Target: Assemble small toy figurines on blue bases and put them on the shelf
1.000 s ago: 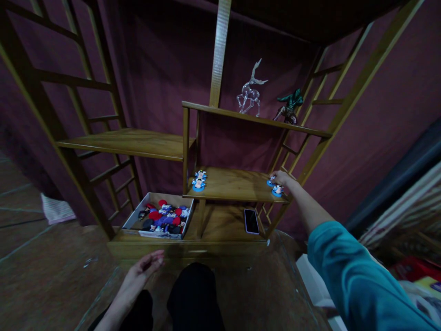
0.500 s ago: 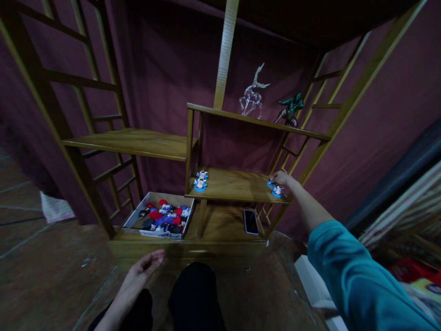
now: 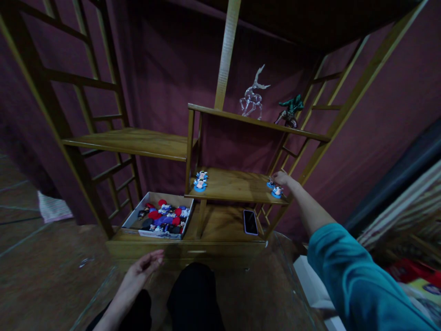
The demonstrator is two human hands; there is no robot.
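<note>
At the right end of the middle shelf (image 3: pixel 234 185), my right hand (image 3: pixel 280 178) has its fingers closed on a small figurine (image 3: pixel 270 184) with a blue base, which stands on the wood. Just in front of it is another blue-based figurine (image 3: pixel 277 191). Two similar figurines stand one behind the other at the shelf's left end, the nearer figurine (image 3: pixel 200 185) showing its round blue base. My left hand (image 3: pixel 146 265) hangs in front of the cabinet with nothing in it, fingers loosely curled and apart. An open box (image 3: pixel 138 234) of mixed figurines sits on the lower left.
A phone (image 3: pixel 250 222) lies on the lower board. The upper shelf carries a clear glass deer (image 3: pixel 252 99) and a green-and-brown figure (image 3: pixel 291 111). A wooden post (image 3: pixel 226 57) rises behind. White boxes (image 3: pixel 312 282) stand on the floor at right.
The view has shifted very slightly. Both hands keep their places, and the figurines have not visibly moved.
</note>
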